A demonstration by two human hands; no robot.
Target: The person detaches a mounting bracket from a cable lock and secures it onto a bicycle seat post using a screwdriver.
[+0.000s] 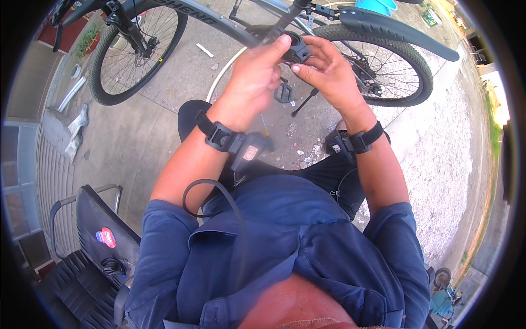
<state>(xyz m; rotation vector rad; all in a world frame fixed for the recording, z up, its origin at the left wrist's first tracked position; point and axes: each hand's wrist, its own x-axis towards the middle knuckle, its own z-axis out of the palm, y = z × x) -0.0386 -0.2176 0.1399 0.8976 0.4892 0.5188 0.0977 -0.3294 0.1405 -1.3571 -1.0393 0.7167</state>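
Note:
Both my hands are raised in front of a grey bicycle [227, 30], around a small black ring-shaped clamp [297, 50]. My left hand [253, 74] grips the clamp from its left side, the thumb pressed along it and the other fingers curled. On the other side my right hand [335, 74] pinches it between thumb and fingers. The opening of the ring faces up. Behind it is the bicycle's frame; whether the clamp touches the frame I cannot tell. Black straps with small boxes are around both my wrists.
The front wheel [137, 57] stands at far left, the rear wheel [402, 71] at right under a black mudguard [397, 33]. A pedal [284, 93] and kickstand [304, 103] hang below my hands. A black chair [82, 268] is at near left, a light blue bucket [377, 5] far right.

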